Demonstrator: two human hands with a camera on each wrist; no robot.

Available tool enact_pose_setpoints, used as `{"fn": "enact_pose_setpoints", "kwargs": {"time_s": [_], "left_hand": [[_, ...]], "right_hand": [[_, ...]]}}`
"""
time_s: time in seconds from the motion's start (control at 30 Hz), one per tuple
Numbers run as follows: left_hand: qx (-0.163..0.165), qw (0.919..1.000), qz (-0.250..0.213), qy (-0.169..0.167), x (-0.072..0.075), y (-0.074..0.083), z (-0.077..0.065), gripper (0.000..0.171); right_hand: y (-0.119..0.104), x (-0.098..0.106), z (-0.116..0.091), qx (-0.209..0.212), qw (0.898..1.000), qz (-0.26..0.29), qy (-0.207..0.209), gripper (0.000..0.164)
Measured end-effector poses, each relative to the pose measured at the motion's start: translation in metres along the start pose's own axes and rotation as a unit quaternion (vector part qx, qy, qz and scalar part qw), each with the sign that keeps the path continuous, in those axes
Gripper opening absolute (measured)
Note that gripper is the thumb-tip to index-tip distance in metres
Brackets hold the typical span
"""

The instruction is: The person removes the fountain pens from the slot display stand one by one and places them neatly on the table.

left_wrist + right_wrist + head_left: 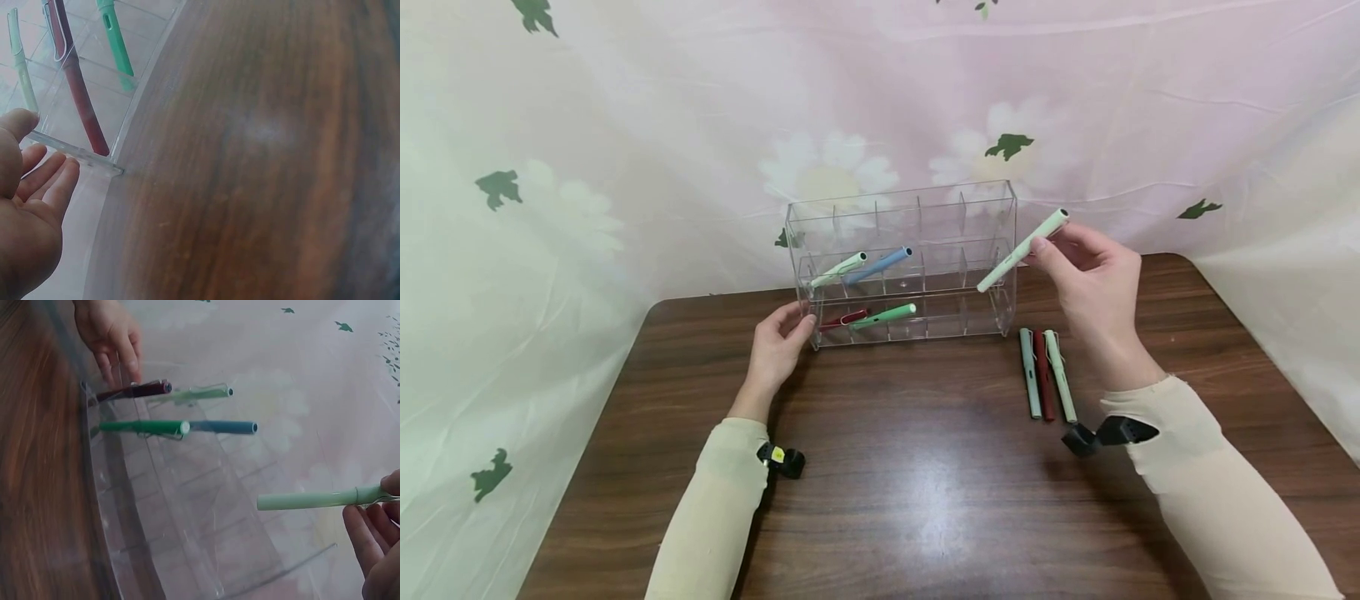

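The pale green pen (1017, 257) is held up at the right end of the clear organizer (942, 312), its cap pinched in the right hand (1097, 287)'s grip, seemingly to leave the barrel free. The left hand (777, 346)'s grip pinches the organizer's left edge, probably steadying it. Four slanted pens (886, 316) sit among partitions that could obstruct; three other pens (1044, 377) lie on the table (910, 467).

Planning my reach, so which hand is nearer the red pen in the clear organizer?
Left. The left hand holds the organizer beside the red pen; the right hand is past the organizer's opposite end.
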State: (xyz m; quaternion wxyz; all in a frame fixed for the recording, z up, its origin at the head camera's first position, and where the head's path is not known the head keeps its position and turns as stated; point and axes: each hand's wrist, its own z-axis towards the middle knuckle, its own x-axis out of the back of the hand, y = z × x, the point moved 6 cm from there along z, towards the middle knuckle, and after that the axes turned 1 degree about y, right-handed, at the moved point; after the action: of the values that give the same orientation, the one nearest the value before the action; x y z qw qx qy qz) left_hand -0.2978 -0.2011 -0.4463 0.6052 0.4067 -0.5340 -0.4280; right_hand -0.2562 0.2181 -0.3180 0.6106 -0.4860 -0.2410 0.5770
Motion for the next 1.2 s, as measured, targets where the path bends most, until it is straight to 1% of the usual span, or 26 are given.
{"fn": "enact_pose_setpoints", "kwargs": {"time_s": [0.13,0.27,0.37,0.47,0.57,0.63,0.8,0.93,1.2], "left_hand": [[0.0,1.0,0.002,0.0,0.0,0.0,0.0,0.044],[0.001,1.0,0.001,0.0,0.0,0.0,0.0,0.044],[0.0,1.0,0.003,0.004,-0.001,0.001,0.0,0.044],[-0.002,1.0,0.008,0.006,-0.001,0.001,0.0,0.044],[-0.001,1.0,0.007,0.005,-0.001,0.001,0.0,0.044],[0.002,1.0,0.004,0.005,-0.001,0.001,0.0,0.044],[0.001,1.0,0.004,0.006,0.0,0.001,0.0,0.042],[-0.004,0.9999,0.008,0.007,0.001,0.001,0.0,0.042],[-0.001,1.0,0.008,0.005,0.0,0.001,-0.001,0.042]], "right_hand": [[0.001,0.012,-0.002,-0.003,1.0,-0.015,0.006,0.018],[0.004,0.021,-0.004,-0.007,0.999,-0.038,0.002,0.018],[0.006,0.028,-0.006,-0.013,0.998,-0.063,-0.004,0.02],[0.008,0.036,-0.008,-0.017,0.994,-0.104,0.0,0.023],[0.011,0.047,-0.011,-0.032,0.988,-0.152,0.009,0.027],[0.015,0.054,-0.014,-0.051,0.983,-0.175,0.013,0.03],[0.023,0.065,-0.022,-0.079,0.968,-0.238,0.002,0.034],[0.027,0.07,-0.027,-0.075,0.959,-0.274,-0.01,0.034],[0.034,0.084,-0.036,-0.064,0.948,-0.309,-0.034,0.032]]}}
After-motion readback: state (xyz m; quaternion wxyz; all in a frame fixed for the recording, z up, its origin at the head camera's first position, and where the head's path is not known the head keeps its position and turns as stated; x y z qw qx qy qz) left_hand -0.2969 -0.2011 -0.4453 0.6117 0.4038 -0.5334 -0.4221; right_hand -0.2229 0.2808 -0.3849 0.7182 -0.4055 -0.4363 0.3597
